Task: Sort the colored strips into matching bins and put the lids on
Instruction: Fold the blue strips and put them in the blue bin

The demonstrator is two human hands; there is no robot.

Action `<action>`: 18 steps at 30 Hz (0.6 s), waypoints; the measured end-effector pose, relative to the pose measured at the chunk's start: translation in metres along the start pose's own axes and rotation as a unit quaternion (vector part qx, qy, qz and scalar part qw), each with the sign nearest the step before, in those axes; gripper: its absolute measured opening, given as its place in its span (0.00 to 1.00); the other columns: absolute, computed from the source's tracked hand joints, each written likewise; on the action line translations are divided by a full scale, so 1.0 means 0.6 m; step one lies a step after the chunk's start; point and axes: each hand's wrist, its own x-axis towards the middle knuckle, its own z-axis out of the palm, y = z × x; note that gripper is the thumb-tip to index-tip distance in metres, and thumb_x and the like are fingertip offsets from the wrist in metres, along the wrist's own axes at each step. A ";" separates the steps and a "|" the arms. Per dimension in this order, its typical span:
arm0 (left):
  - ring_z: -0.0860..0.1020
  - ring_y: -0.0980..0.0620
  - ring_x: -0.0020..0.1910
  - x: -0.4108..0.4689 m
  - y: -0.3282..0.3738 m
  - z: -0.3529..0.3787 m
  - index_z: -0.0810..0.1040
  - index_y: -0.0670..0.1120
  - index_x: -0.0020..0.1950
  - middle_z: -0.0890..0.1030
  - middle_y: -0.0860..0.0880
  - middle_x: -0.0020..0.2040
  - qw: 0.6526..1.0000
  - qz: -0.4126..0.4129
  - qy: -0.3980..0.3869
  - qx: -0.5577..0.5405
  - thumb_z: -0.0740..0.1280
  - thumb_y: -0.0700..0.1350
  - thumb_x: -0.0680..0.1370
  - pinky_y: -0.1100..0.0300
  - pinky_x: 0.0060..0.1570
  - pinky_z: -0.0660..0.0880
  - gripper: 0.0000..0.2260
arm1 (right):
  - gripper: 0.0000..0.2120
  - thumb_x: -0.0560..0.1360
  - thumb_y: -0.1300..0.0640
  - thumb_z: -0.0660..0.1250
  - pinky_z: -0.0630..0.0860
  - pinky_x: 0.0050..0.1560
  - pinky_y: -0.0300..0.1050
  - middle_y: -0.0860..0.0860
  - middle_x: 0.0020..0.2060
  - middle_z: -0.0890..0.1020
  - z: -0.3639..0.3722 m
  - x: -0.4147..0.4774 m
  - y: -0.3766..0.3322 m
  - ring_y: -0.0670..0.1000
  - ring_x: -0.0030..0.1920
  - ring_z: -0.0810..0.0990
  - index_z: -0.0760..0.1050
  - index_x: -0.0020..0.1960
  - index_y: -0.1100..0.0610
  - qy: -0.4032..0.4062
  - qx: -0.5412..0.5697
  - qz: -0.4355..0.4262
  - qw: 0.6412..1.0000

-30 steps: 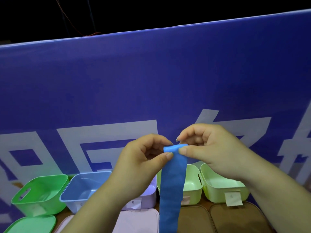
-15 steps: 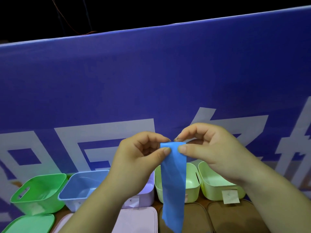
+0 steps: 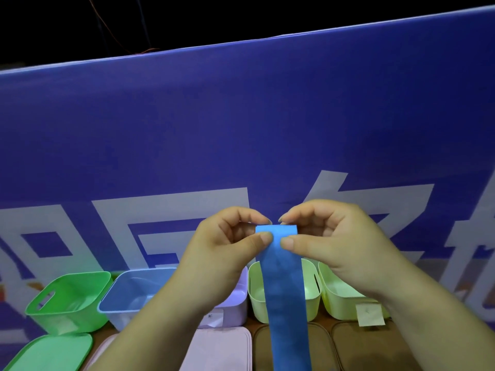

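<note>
A blue strip [image 3: 285, 287] hangs down in front of me, its top end pinched between both hands. My left hand [image 3: 227, 253] grips the top left corner with thumb and fingers; my right hand [image 3: 334, 242] grips the top right corner. Below stands a row of open bins: a green bin [image 3: 67, 301], a light blue bin [image 3: 134, 293], a lilac bin [image 3: 235, 306] partly hidden by my left arm, and two pale yellow-green bins [image 3: 257, 290] [image 3: 340, 298]. The strip hangs over the first pale bin.
Lids lie in front of the bins: a green lid [image 3: 51, 352], a pink lid [image 3: 219, 349] and two brown lids [image 3: 262, 349] [image 3: 361, 349]. A paper label [image 3: 371, 315] hangs on the rightmost bin. A tall blue banner [image 3: 241, 129] rises right behind the bins.
The strip's top end, rolled over a second ago, now lies flat between my thumbs. Both hands stay in nearly the same place.
</note>
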 end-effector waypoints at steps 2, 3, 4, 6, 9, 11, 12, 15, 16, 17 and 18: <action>0.81 0.46 0.40 -0.002 -0.001 0.001 0.82 0.48 0.47 0.81 0.35 0.44 1.000 0.003 0.001 0.002 0.71 0.37 0.76 0.58 0.45 0.80 0.06 | 0.11 0.69 0.62 0.77 0.83 0.46 0.44 0.47 0.42 0.86 0.001 0.001 0.003 0.49 0.44 0.86 0.83 0.48 0.49 0.010 -0.030 0.002 0.999; 0.81 0.43 0.40 -0.003 -0.002 0.000 0.82 0.49 0.47 0.81 0.34 0.44 1.000 0.002 0.001 0.001 0.71 0.37 0.76 0.58 0.46 0.80 0.07 | 0.11 0.69 0.60 0.77 0.83 0.45 0.44 0.46 0.42 0.86 0.003 0.001 0.004 0.49 0.44 0.85 0.83 0.48 0.48 0.013 -0.048 0.001 0.999; 0.80 0.39 0.42 -0.004 -0.002 0.000 0.82 0.50 0.47 0.80 0.34 0.44 1.000 0.000 0.001 0.000 0.71 0.38 0.76 0.57 0.46 0.80 0.07 | 0.11 0.69 0.60 0.77 0.83 0.45 0.44 0.46 0.42 0.85 0.005 0.000 0.003 0.49 0.44 0.85 0.83 0.48 0.48 0.013 -0.059 -0.002 0.998; 0.79 0.35 0.45 -0.007 -0.003 -0.005 0.81 0.52 0.47 0.80 0.33 0.45 1.000 -0.001 0.001 -0.003 0.71 0.38 0.76 0.56 0.46 0.79 0.07 | 0.11 0.69 0.61 0.77 0.83 0.45 0.44 0.46 0.42 0.85 0.010 -0.002 0.000 0.49 0.44 0.85 0.83 0.48 0.48 0.009 -0.063 -0.009 0.998; 0.79 0.40 0.42 -0.012 -0.003 -0.016 0.81 0.50 0.47 0.79 0.34 0.45 1.000 0.016 -0.005 0.002 0.71 0.38 0.76 0.61 0.44 0.78 0.07 | 0.11 0.68 0.64 0.77 0.83 0.45 0.42 0.48 0.41 0.86 0.019 -0.001 -0.006 0.49 0.44 0.86 0.83 0.47 0.51 0.008 -0.040 -0.003 0.999; 0.78 0.46 0.40 -0.017 -0.001 -0.024 0.81 0.48 0.48 0.80 0.36 0.44 0.999 0.036 -0.007 0.005 0.71 0.37 0.76 0.63 0.43 0.78 0.06 | 0.11 0.68 0.64 0.77 0.81 0.43 0.39 0.48 0.41 0.86 0.026 0.001 -0.013 0.48 0.43 0.86 0.83 0.47 0.52 0.005 -0.033 0.006 0.999; 0.78 0.47 0.40 -0.020 -0.001 -0.028 0.81 0.47 0.49 0.80 0.37 0.43 0.999 0.045 -0.008 0.005 0.71 0.37 0.76 0.62 0.43 0.78 0.06 | 0.10 0.68 0.64 0.77 0.80 0.41 0.37 0.48 0.41 0.86 0.030 0.001 -0.017 0.48 0.43 0.86 0.83 0.47 0.53 0.002 -0.030 0.013 0.999; 0.79 0.42 0.43 -0.029 0.000 -0.045 0.81 0.46 0.50 0.80 0.39 0.43 0.998 0.067 -0.008 0.004 0.70 0.37 0.76 0.58 0.43 0.79 0.06 | 0.10 0.68 0.64 0.77 0.79 0.39 0.35 0.48 0.40 0.86 0.046 0.000 -0.033 0.47 0.42 0.86 0.83 0.48 0.54 -0.005 -0.025 0.029 0.999; 0.79 0.41 0.43 -0.033 0.001 -0.051 0.81 0.46 0.50 0.81 0.40 0.42 0.997 0.072 -0.008 0.007 0.70 0.37 0.75 0.57 0.43 0.79 0.06 | 0.10 0.68 0.65 0.77 0.79 0.39 0.35 0.48 0.39 0.86 0.053 0.000 -0.038 0.47 0.41 0.86 0.83 0.48 0.54 -0.006 -0.021 0.033 0.999; 0.78 0.41 0.43 -0.037 0.001 -0.060 0.81 0.46 0.51 0.81 0.40 0.42 0.997 0.076 -0.009 0.009 0.71 0.37 0.75 0.55 0.43 0.79 0.07 | 0.11 0.68 0.65 0.77 0.79 0.39 0.35 0.49 0.39 0.86 0.061 0.000 -0.043 0.47 0.41 0.86 0.83 0.47 0.55 -0.007 -0.016 0.037 0.999; 0.78 0.39 0.43 -0.039 0.002 -0.066 0.81 0.46 0.51 0.80 0.39 0.42 0.997 0.080 -0.013 0.009 0.71 0.37 0.75 0.52 0.43 0.79 0.07 | 0.10 0.68 0.65 0.77 0.79 0.39 0.35 0.49 0.39 0.87 0.066 0.000 -0.047 0.48 0.41 0.86 0.83 0.47 0.54 -0.006 -0.012 0.041 0.999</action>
